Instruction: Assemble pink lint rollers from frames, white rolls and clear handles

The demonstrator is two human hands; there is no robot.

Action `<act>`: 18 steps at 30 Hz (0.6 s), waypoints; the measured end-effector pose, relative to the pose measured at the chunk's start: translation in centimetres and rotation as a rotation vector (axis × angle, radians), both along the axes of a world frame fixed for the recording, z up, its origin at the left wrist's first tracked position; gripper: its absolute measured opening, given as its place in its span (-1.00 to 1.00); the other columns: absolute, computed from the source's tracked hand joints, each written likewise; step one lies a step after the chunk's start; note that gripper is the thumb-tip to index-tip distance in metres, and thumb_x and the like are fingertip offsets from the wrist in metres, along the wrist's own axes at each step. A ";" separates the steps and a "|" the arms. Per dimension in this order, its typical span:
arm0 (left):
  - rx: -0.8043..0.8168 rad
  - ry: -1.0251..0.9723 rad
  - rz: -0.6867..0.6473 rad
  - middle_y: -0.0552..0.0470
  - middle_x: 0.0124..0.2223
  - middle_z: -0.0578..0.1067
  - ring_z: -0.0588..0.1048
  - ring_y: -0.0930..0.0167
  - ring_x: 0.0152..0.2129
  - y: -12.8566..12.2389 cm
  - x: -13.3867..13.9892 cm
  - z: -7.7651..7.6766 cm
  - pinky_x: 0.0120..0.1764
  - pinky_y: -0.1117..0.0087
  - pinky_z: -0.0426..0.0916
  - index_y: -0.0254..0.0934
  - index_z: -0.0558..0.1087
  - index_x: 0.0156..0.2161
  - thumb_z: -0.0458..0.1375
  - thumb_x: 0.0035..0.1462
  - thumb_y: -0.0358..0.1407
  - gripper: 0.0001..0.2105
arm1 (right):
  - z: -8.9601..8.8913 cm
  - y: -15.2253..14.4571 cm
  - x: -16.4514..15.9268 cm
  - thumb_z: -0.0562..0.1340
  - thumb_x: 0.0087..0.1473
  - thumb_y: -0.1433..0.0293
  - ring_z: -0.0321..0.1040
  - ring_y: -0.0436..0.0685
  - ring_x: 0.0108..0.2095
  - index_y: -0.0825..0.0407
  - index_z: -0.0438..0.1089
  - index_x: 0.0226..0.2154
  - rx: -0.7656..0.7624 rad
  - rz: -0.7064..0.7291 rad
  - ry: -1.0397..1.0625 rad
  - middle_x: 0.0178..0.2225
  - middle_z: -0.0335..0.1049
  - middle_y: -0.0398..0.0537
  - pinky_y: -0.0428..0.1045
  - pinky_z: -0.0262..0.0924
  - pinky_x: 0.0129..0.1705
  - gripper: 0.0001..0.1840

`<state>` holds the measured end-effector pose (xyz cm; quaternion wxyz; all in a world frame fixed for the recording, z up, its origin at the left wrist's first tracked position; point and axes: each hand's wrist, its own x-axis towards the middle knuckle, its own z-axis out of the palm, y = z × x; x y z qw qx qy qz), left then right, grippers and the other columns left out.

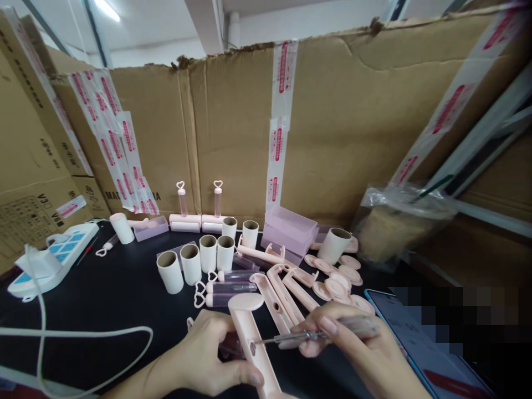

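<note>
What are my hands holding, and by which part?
The left hand holds a pink plastic piece by the side of its long body. The right hand holds a screwdriver by the front of its clear handle.

The bottom edge cuts off the pink handle, which hides some fingers of the left hand, and the phone (right side pixelated) is too blurred to read.

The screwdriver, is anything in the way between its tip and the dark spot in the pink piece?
Nothing visible is in the way. The right hand holds the screwdriver, its thin shaft reaching the dark spot in the pink piece. The left hand's thumb lies below that spot, not across it.
</note>
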<state>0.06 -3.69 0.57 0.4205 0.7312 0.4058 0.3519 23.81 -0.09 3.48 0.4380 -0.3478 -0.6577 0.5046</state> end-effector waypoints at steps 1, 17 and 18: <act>-0.017 -0.008 0.008 0.01 -0.45 0.45 0.39 0.44 -0.57 0.1 0.0 -0.1 -0.49 0.51 0.28 -0.36 0.44 -0.37 0.26 -0.10 -0.09 -0.68 | -0.1 0.0 -0.2 0.23 0.05 0.21 0.50 0.15 -0.52 0.04 0.51 -0.51 -0.027 -0.006 0.028 -0.63 0.51 -0.03 -0.04 0.39 -0.41 -0.72; -0.179 -0.129 -0.029 0.05 -0.49 0.37 0.25 0.52 -0.60 0.5 -0.2 -1.2 -0.55 0.55 0.13 -0.40 0.50 -0.24 0.32 -0.19 -0.08 -0.55 | -1.8 0.5 -1.0 0.29 -0.03 0.18 0.46 0.11 -0.57 0.09 0.47 -0.51 -0.325 0.028 0.265 -0.67 0.47 -0.04 -0.06 0.34 -0.43 -0.71; -0.181 -0.123 -0.025 0.05 -0.50 0.37 0.24 0.52 -0.61 0.4 -0.2 -1.1 -0.55 0.55 0.12 -0.40 0.51 -0.24 0.32 -0.20 -0.07 -0.54 | -2.0 0.5 -1.0 0.29 -0.02 0.18 0.45 0.09 -0.58 0.09 0.47 -0.51 -0.331 0.029 0.271 -0.67 0.48 -0.04 -0.07 0.34 -0.43 -0.71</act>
